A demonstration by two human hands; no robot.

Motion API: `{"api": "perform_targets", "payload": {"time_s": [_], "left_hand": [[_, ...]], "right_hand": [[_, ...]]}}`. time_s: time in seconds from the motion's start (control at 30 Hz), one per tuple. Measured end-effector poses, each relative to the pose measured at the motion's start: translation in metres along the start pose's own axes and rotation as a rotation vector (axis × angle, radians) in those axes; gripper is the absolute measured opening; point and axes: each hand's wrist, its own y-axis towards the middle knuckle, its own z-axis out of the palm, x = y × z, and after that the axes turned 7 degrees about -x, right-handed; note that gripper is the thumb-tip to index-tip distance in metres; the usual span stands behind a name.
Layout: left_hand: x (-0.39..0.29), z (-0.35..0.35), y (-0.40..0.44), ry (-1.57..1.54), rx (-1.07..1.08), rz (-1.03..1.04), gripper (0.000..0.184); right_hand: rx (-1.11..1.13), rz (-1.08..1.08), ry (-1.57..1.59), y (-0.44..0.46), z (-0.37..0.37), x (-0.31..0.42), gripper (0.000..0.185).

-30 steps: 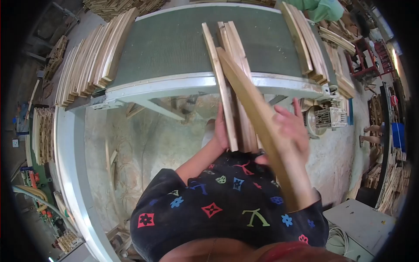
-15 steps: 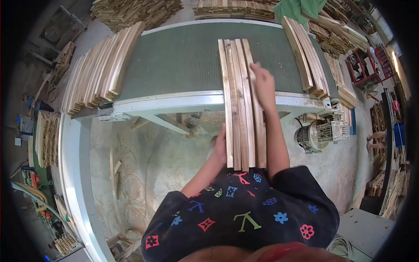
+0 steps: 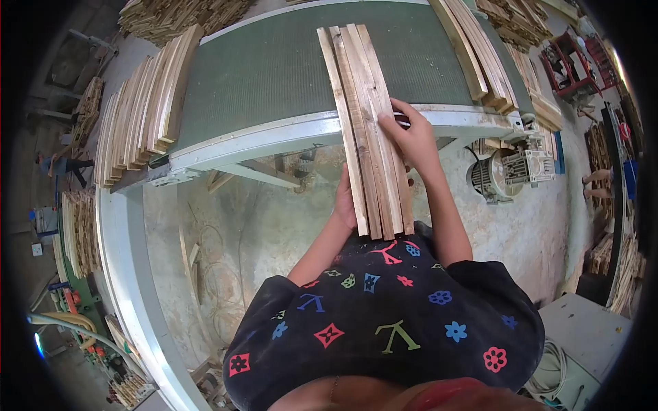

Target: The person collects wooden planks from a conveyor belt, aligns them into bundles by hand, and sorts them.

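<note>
A bundle of several long wooden strips lies side by side, its far part over the green conveyor belt and its near ends close to my shirt. My left hand holds the bundle from its left side near the bottom, with its fingers partly hidden underneath. On the right edge, around the middle of the strips, my right hand grips with thumb and fingers. The strips sit close together, with their far ends slightly uneven.
A row of wooden strips stands at the belt's left end, another group at its right. The metal frame runs along the belt's near edge. A motor sits below right. A person is at far left.
The slanted strip from the oldest frame now lies along the bundle's right side. My right hand has come down from the upper right edge to the middle and grips there. The view has shifted.
</note>
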Motion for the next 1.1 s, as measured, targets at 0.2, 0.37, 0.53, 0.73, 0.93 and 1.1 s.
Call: {"api": "perform_targets", "payload": {"time_s": [0.2, 0.37, 0.53, 0.73, 0.93, 1.1], "left_hand": [[0.0, -0.028, -0.001, -0.096, -0.136, 0.066, 0.08], [0.0, -0.026, 0.001, -0.083, -0.145, 0.077, 0.077], [-0.002, -0.026, 0.002, -0.106, -0.125, 0.076, 0.077], [-0.024, 0.03, -0.003, 0.129, -0.11, 0.256, 0.072], [-0.063, 0.074, 0.007, 0.099, 0.046, 0.274, 0.065], [-0.071, 0.083, 0.014, 0.156, -0.045, 0.297, 0.064]], "right_hand": [[0.085, 0.299, 0.06, -0.049, -0.019, -0.001, 0.057], [0.089, 0.388, 0.211, -0.051, -0.017, -0.005, 0.058], [0.073, 0.335, 0.232, -0.048, -0.012, -0.018, 0.057], [0.19, 0.274, 0.505, -0.044, -0.023, -0.013, 0.057], [0.202, 0.005, 0.563, -0.032, -0.011, 0.041, 0.059], [0.203, 0.012, 0.488, -0.02, -0.014, 0.05, 0.06]]}}
